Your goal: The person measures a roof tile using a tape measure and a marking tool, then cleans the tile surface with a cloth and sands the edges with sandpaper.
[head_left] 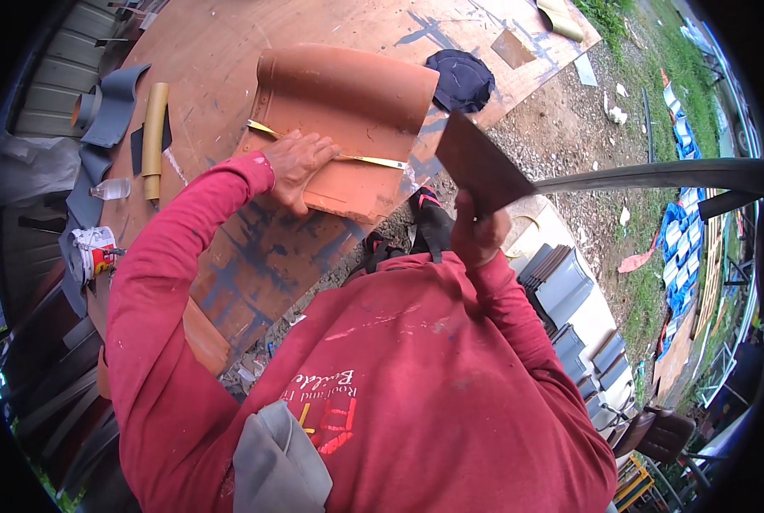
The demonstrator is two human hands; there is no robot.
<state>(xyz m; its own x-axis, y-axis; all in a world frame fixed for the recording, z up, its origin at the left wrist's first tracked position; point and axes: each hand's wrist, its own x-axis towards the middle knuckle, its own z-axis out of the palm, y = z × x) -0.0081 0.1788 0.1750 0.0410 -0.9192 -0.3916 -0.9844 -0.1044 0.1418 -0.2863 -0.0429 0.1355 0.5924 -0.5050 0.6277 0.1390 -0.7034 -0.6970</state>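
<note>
A terracotta roof tile (339, 103) with a curved, raised far side lies on the wooden tabletop (202, 51). Across its flatter near part runs a thin yellow measuring strip (373, 161). My left hand (299, 167) lies flat over the middle of that strip, fingers stretched out, pressing it against the tile. In my right hand (480, 231) is a cleaver (483, 167), a broad, dark, rusty rectangular blade, gripped by its handle. The blade is raised to the right of the tile, apart from it. My fingers hide most of the handle.
A dark round cloth (460, 79) sits beyond the tile. To the left are a tan curved piece (155, 141), grey tile pieces (117, 107), a clear plastic cup (111, 189) and a paint-stained tub (94, 250). Stacked grey tiles (562, 282) stand at right, below a wooden pole (656, 177).
</note>
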